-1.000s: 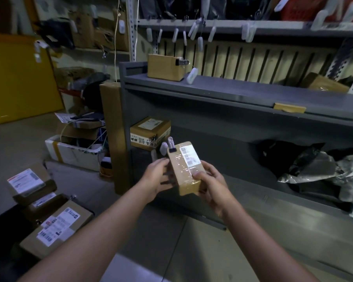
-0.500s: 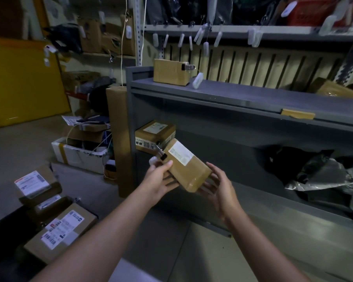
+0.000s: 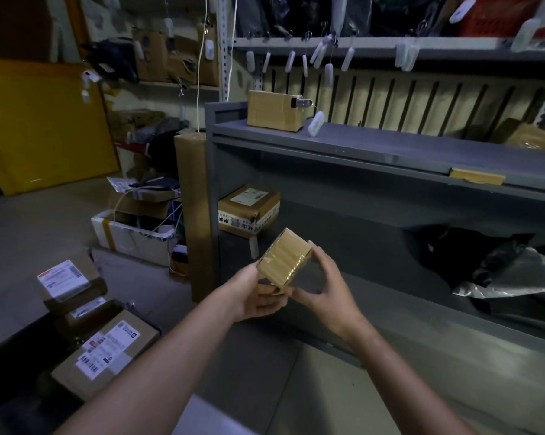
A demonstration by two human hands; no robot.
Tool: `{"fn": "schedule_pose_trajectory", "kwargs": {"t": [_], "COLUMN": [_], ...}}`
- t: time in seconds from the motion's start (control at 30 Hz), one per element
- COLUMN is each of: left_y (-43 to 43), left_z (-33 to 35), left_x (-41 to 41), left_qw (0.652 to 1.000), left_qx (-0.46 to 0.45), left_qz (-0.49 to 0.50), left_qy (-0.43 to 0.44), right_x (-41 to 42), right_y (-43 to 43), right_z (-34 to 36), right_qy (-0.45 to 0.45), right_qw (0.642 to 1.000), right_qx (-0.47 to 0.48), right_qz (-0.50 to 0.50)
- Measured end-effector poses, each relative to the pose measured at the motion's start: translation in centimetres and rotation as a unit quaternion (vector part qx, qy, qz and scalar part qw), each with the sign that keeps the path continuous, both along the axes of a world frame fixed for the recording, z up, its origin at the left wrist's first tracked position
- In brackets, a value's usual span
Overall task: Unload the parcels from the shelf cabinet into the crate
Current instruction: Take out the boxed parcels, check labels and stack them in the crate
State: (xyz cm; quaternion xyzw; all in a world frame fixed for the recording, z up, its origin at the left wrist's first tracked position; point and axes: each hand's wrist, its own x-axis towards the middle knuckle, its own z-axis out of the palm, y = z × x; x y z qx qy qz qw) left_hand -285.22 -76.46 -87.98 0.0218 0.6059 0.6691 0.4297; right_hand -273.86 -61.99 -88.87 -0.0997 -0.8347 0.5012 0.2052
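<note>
Two bare arms showed before the grey shelf cabinet [image 3: 359, 146], both uncovered along all of their visible length. The left forearm [image 3: 158, 365] lay below and left of the cabinet's near corner, and the right forearm [image 3: 400, 372] in front of its bottom panel. The left hand [image 3: 255, 293] and the right hand [image 3: 324, 296], level with the cabinet's lower shelf opening, were likewise bare, with plain fingers. In the dim light the nails and any finer marks could not be made out.
</note>
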Motion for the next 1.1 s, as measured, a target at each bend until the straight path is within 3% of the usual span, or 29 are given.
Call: {"fn": "schedule_pose_trajectory", "kwargs": {"t": [0.1,0.27,0.37,0.47,0.53,0.67,0.73,0.9,1.0,1.1], "left_y": [-0.3,-0.1,0.1,0.3,-0.3,-1.5,-1.7,-2.0,-2.4,-3.0], "left_z": [0.1,0.4,0.6,0.0,-0.2,0.0,-0.3,-0.5,-0.5,-0.6], "left_x": [0.1,0.9,1.0,0.2,-0.7,-0.9,-1.0,-1.7,-2.0,-2.4], "left_qw": [0.995,0.987,0.981,0.967,0.921,0.746,0.683,0.591,0.590,0.671], "left_qx": [-0.072,-0.114,-0.158,-0.149,-0.151,-0.196,-0.225,-0.233,-0.223,-0.201], "left_qz": [-0.054,-0.092,-0.068,0.028,0.095,0.071,0.049,0.049,0.022,0.023], "left_qy": [0.050,0.064,0.089,0.202,0.347,0.633,0.693,0.771,0.776,0.713], "right_x": [0.0,0.1,0.0,-0.2,-0.3,-0.5,-0.5,-0.4,-0.3,-0.1], "right_y": [0.0,-0.1,-0.1,-0.5,-0.7,-0.7,-0.8,-1.2,-1.0,-0.1], "right_z": [0.0,0.6,0.9,0.8,0.8,0.8,0.9,1.1,1.3,2.2], "right_qy": [-0.005,0.051,0.072,0.071,0.068,0.046,0.026,-0.015,-0.015,0.006], "right_qw": [1.000,0.991,0.983,0.976,0.974,0.969,0.965,0.963,0.963,0.936], "right_qx": [0.005,-0.120,-0.166,-0.207,-0.214,-0.238,-0.255,-0.267,-0.266,-0.346], "right_qz": [-0.002,0.018,0.005,-0.008,-0.019,-0.048,-0.051,-0.041,-0.051,-0.055]}}
